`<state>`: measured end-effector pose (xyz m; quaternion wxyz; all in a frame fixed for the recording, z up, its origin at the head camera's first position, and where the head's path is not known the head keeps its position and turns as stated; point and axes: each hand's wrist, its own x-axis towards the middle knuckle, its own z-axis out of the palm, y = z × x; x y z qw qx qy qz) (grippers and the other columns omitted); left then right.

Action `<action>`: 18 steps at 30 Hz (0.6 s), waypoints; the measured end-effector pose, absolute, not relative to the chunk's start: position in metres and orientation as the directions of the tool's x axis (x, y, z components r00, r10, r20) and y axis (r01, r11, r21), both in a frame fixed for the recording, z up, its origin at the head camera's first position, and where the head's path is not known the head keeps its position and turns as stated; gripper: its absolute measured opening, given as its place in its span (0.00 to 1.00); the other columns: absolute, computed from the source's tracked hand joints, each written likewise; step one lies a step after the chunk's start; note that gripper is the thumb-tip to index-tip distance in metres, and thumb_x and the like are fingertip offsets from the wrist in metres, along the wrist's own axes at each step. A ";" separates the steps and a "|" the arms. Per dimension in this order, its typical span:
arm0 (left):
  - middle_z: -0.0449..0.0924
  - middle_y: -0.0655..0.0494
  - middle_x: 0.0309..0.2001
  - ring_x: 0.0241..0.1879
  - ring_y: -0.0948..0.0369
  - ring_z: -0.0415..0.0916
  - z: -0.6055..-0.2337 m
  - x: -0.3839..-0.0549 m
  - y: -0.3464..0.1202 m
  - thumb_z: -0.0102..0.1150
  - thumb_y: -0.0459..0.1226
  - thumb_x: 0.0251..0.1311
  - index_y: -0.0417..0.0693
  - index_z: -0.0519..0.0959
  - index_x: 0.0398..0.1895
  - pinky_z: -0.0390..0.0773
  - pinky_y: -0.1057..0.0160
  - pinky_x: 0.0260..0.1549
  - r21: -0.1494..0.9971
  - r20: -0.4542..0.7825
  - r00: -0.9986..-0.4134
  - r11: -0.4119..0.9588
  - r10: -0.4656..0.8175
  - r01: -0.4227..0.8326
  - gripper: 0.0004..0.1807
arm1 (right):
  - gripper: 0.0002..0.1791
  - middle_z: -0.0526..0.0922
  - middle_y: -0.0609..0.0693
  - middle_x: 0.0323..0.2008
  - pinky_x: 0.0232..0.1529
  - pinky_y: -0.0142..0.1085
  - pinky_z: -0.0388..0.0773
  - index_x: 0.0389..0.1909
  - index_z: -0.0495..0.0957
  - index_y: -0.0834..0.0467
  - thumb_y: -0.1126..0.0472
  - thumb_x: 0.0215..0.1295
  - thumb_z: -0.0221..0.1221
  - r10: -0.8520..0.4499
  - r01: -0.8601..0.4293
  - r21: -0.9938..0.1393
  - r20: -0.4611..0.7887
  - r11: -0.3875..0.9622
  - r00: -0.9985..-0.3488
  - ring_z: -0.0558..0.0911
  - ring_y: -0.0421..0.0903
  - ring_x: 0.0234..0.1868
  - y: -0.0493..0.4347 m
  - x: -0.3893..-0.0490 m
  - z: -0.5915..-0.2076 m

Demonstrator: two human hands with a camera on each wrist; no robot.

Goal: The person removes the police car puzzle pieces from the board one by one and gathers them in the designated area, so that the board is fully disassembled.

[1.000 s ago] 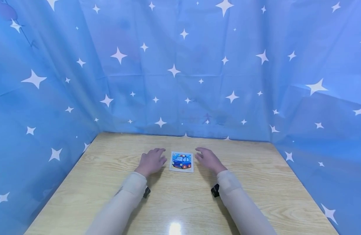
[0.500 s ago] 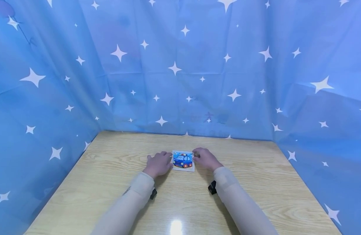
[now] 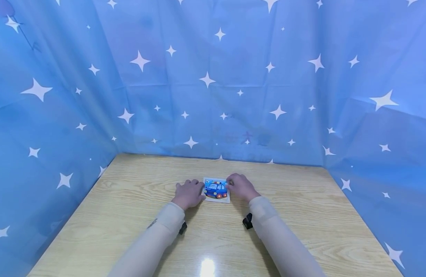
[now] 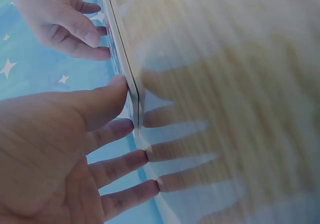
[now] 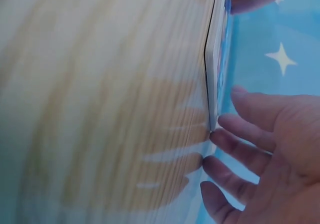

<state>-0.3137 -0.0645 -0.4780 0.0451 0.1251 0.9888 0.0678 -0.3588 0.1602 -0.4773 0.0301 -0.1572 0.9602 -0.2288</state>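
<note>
A small, thin picture board (image 3: 216, 189) lies flat on the wooden table, showing a blue cartoon car with a roof light inside a pale border. My left hand (image 3: 189, 192) is at its left side; in the left wrist view the thumb (image 4: 112, 93) touches the edge of the board (image 4: 117, 41), and the other fingertips rest on the table, loosely spread. At the right side is my right hand (image 3: 241, 186), fingertips right at the edge. In the right wrist view its thumb (image 5: 255, 103) stands apart from the board (image 5: 214, 63), with the fingers relaxed and low.
The wooden table (image 3: 136, 227) reaches back to a blue curtain (image 3: 171, 104) with white stars, which also hangs along both sides. A light reflection shows on the table near the front. Black wrist devices sit under both sleeves.
Both hands have moved inward from beside the board to its left and right edges. Over the last half second they have barely moved, and the board stays in place.
</note>
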 end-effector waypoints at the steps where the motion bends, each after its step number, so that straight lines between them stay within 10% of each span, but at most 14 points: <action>1: 0.70 0.50 0.69 0.67 0.47 0.67 -0.478 -0.313 -0.064 0.58 0.54 0.70 0.54 0.72 0.72 0.65 0.35 0.57 0.142 -0.069 -0.965 0.960 0.254 0.243 0.30 | 0.12 0.81 0.58 0.57 0.61 0.52 0.72 0.50 0.85 0.61 0.59 0.72 0.63 -0.313 -0.284 -0.451 0.012 0.846 -0.950 0.76 0.58 0.61 0.159 -0.359 -0.477; 18: 0.70 0.50 0.65 0.61 0.48 0.68 -0.481 -0.317 -0.064 0.57 0.56 0.70 0.57 0.74 0.67 0.71 0.39 0.50 0.113 -0.058 -0.963 0.960 0.264 0.256 0.27 | 0.18 0.77 0.57 0.52 0.54 0.49 0.75 0.51 0.82 0.65 0.58 0.67 0.67 -0.241 -0.187 -0.510 -0.040 0.840 -0.970 0.75 0.55 0.54 0.151 -0.363 -0.481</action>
